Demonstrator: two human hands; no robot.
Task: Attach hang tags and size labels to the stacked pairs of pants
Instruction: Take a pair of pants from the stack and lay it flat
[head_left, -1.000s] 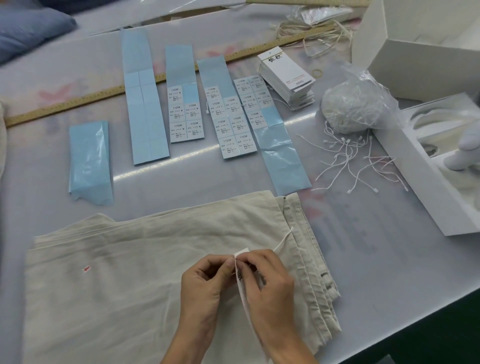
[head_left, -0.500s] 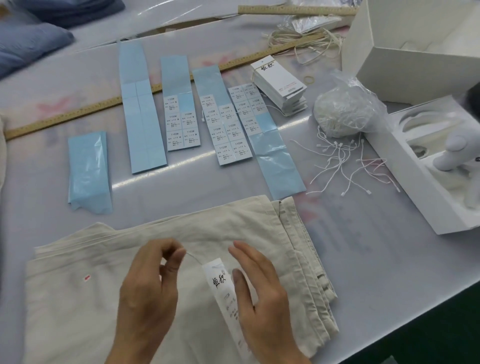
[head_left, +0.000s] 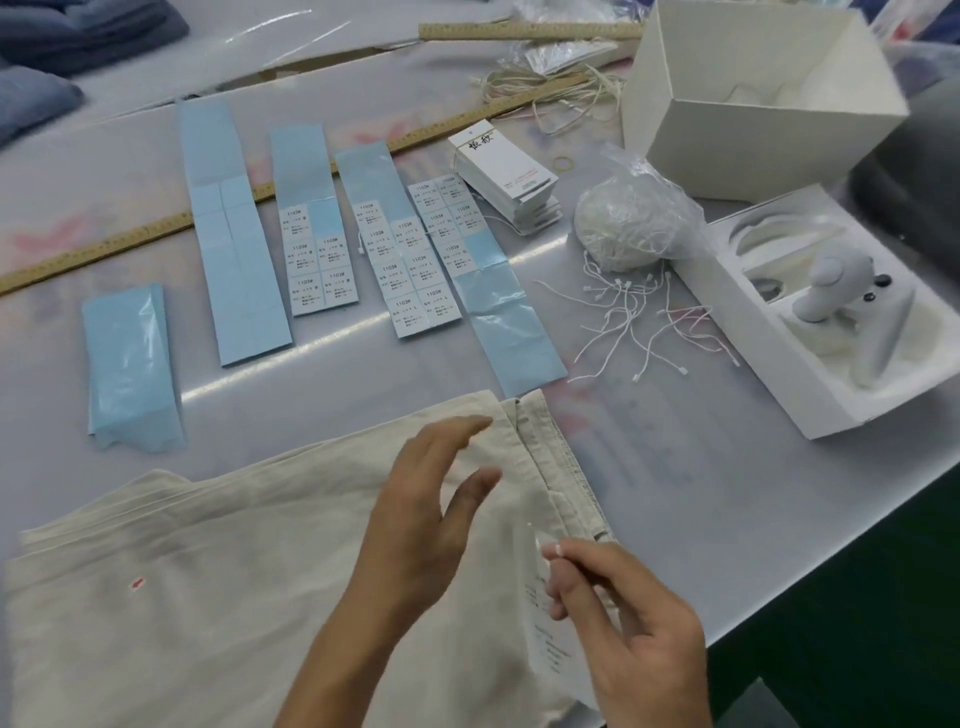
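Pants: a stack of folded cream cotton pants (head_left: 218, 571) is lying at the 6 o'clock edge of the pale grey bench (head_left: 675, 493), waistbands turned toward 3 o'clock.
Hang tag: a white paper hang tag with printed text (head_left: 545, 639) is resting on the top pair near the waistband, blurred, just under the right fingers.
Left hand: the left hand (head_left: 415, 525) is hovering over the cloth with fingers straight and spread, holding nothing.
Right hand: the right hand (head_left: 623, 618) is curling its fingers at the top of the tag and seems to be pinching its thin string; the blur is keeping this from being certain.
Size labels: blue backing strips carrying white printed size stickers (head_left: 400, 260) are lying in a row at 12 o'clock, well apart from the pants.
Spare tags: a banded stack of white card hang tags (head_left: 506, 171) is sitting at 1 o'clock, beside a clear plastic bag of white string loops (head_left: 631, 223), with loose white loop strings (head_left: 644, 322) spilling toward 3 o'clock.
Handling: the tag is looking light and stiff, easy to crease, so it is probably best held by its edges or its string. The pants are looking soft and limp; pressing flat on the cloth should steady them. The stickers will likely need peeling from a corner.
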